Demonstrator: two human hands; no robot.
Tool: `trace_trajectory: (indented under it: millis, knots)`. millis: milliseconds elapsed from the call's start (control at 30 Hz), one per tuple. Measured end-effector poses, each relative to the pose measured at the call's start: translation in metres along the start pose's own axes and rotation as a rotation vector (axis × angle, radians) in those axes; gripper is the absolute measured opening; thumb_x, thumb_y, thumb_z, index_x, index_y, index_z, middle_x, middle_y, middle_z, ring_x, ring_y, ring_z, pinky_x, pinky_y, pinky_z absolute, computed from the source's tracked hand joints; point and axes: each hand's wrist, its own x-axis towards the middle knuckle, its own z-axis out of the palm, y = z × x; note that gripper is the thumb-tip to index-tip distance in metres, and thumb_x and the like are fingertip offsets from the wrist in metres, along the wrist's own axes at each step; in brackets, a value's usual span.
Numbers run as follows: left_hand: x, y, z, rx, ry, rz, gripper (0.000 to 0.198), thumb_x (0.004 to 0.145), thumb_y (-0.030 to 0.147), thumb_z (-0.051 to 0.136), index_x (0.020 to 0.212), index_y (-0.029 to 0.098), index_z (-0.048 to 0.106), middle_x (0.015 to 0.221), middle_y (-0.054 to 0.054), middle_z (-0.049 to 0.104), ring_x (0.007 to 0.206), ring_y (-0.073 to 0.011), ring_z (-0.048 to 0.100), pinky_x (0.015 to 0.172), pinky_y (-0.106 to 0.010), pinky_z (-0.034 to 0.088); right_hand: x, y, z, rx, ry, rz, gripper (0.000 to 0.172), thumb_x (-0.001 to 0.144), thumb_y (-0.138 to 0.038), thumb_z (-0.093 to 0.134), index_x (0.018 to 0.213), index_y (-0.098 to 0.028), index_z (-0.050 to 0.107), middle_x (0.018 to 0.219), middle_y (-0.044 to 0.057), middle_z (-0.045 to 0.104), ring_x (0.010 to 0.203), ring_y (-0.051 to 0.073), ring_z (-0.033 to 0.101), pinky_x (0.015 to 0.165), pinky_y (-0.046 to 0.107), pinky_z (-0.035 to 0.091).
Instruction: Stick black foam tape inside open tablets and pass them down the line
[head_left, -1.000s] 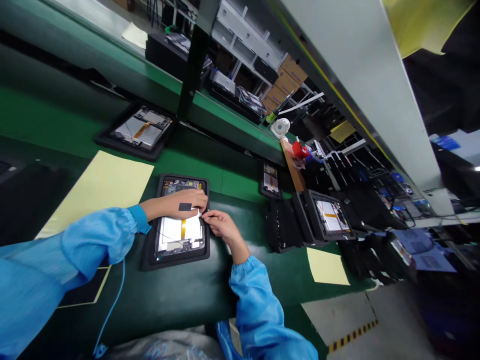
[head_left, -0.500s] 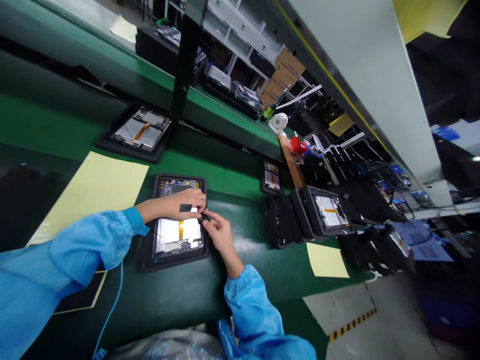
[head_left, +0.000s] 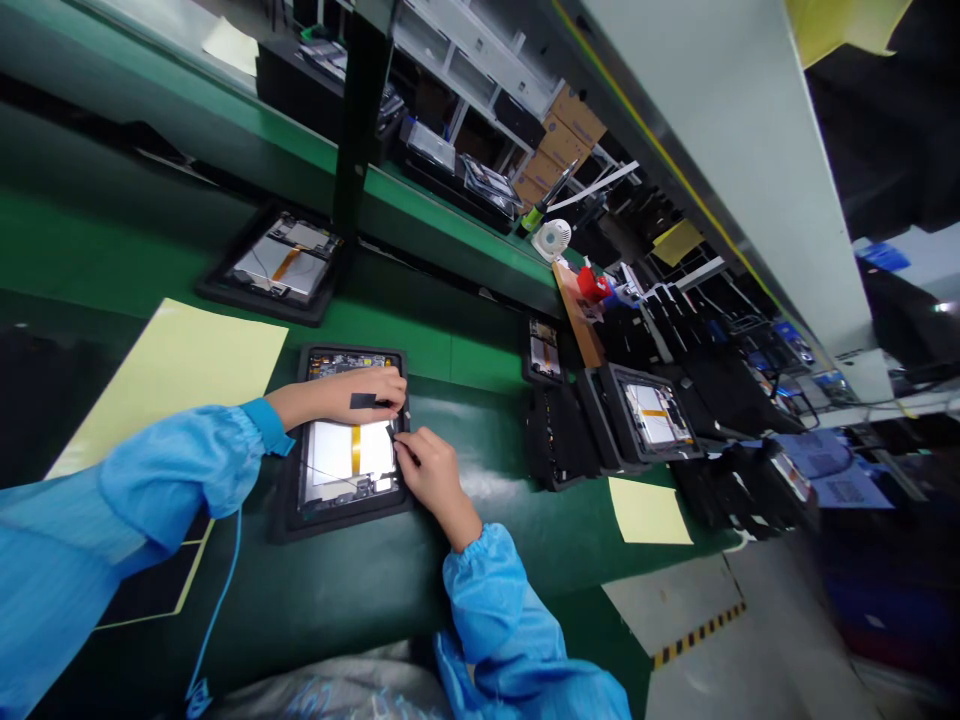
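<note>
An opened tablet [head_left: 328,447] with its pale battery and orange ribbon cable showing lies in a black foam tray [head_left: 289,518] in front of me. My left hand [head_left: 381,390] rests across the tablet's upper right part, fingers curled together at the right edge. What those fingertips hold is hidden. A small black rectangle, like tape, sits on the back of that hand. Just below, my right hand [head_left: 433,470] pinches at the right side of the battery. A tiny dark piece shows at its fingertips, too small to name.
Another opened tablet [head_left: 281,262] in foam lies at the back left, beside a yellow sheet [head_left: 169,385]. To the right stand foam trays with a tablet [head_left: 656,415] on top, near a smaller yellow sheet [head_left: 651,510]. A blue cord [head_left: 223,610] hangs from my left sleeve.
My right hand has moved a little down and left along the tablet's edge, so its fingertips are now apart from the left hand's. The left hand stays over the tablet.
</note>
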Motion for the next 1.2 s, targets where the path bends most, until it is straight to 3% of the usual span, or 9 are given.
trace_trajectory:
  millis: [333,567,667,867,933,1000,1067,1133,1200]
  knots:
    - [0.003,-0.001,-0.001,0.043,0.013,0.026,0.03,0.105,0.031,0.048,0.079,0.02,0.059,0.084,-0.006,0.06,0.086,-0.023,0.051,0.078,-0.034,0.039,0.001,-0.002,0.005,-0.195,-0.032,-0.085,0.024,0.105,-0.022,0.052,0.101,-0.017,0.075,0.085,0.009,0.071,0.077,0.02,0.066,0.07,0.028,0.046]
    - [-0.005,0.007,0.001,0.112,0.018,-0.01,0.033,0.101,0.05,0.059,0.09,0.02,0.057,0.094,-0.006,0.057,0.09,-0.0245,0.049,0.082,-0.036,0.038,-0.011,-0.012,-0.004,-0.141,-0.074,-0.083,0.018,0.098,-0.019,0.057,0.102,-0.018,0.075,0.08,0.005,0.07,0.067,0.017,0.064,0.065,0.026,0.044]
    - [-0.008,0.011,0.007,0.144,0.032,-0.042,0.029,0.103,0.046,0.054,0.092,0.02,0.057,0.096,-0.007,0.057,0.091,-0.0253,0.049,0.086,-0.038,0.039,-0.018,-0.015,-0.013,-0.082,-0.083,-0.072,0.021,0.1,-0.022,0.056,0.105,-0.019,0.077,0.073,0.001,0.066,0.063,0.015,0.061,0.063,0.025,0.044]
    - [-0.011,0.02,0.015,0.233,0.121,-0.187,0.03,0.106,0.027,0.033,0.095,0.019,0.06,0.103,-0.012,0.063,0.102,-0.0286,0.055,0.099,-0.045,0.043,-0.016,-0.02,-0.012,-0.045,-0.008,-0.015,0.037,0.103,-0.037,0.058,0.13,-0.018,0.074,0.092,0.008,0.066,0.088,0.023,0.06,0.079,0.034,0.051]
    - [-0.023,0.027,0.019,0.307,0.228,-0.304,0.036,0.107,0.027,0.028,0.109,0.016,0.062,0.119,-0.018,0.064,0.119,-0.0339,0.054,0.111,-0.055,0.036,-0.019,-0.019,-0.01,0.032,0.04,0.002,0.031,0.102,-0.037,0.059,0.121,-0.021,0.079,0.095,0.008,0.066,0.092,0.023,0.059,0.083,0.036,0.052]
    - [-0.048,0.035,0.033,0.404,0.409,-0.503,0.044,0.107,0.035,0.03,0.135,0.014,0.055,0.142,-0.022,0.056,0.139,-0.0395,0.045,0.121,-0.065,0.026,-0.025,-0.018,-0.008,0.13,0.138,0.075,0.029,0.103,-0.033,0.057,0.117,-0.023,0.08,0.107,0.011,0.069,0.104,0.025,0.062,0.093,0.041,0.054]
    - [-0.083,0.041,0.06,0.435,0.546,-0.716,0.064,0.103,0.048,0.038,0.159,0.016,0.034,0.16,-0.019,0.043,0.153,-0.0437,0.033,0.127,-0.069,0.023,-0.033,-0.017,-0.006,0.194,0.213,0.172,0.031,0.102,-0.032,0.058,0.126,-0.024,0.076,0.13,0.015,0.067,0.126,0.03,0.059,0.108,0.05,0.05]
    - [-0.122,0.039,0.097,0.38,0.604,-0.83,0.081,0.099,0.052,0.042,0.169,0.024,0.01,0.172,-0.013,0.029,0.156,-0.0449,0.031,0.125,-0.068,0.034,-0.04,-0.02,0.0,0.242,0.199,0.23,0.041,0.099,-0.035,0.064,0.138,-0.026,0.07,0.148,0.016,0.061,0.146,0.036,0.047,0.118,0.059,0.043]
    - [-0.154,0.027,0.13,0.323,0.664,-0.908,0.092,0.094,0.053,0.051,0.167,0.045,-0.005,0.174,0.003,0.024,0.151,-0.0438,0.04,0.118,-0.067,0.049,-0.045,-0.023,0.011,0.34,0.162,0.245,0.049,0.096,-0.038,0.068,0.144,-0.029,0.066,0.152,0.013,0.061,0.153,0.037,0.041,0.123,0.061,0.038]
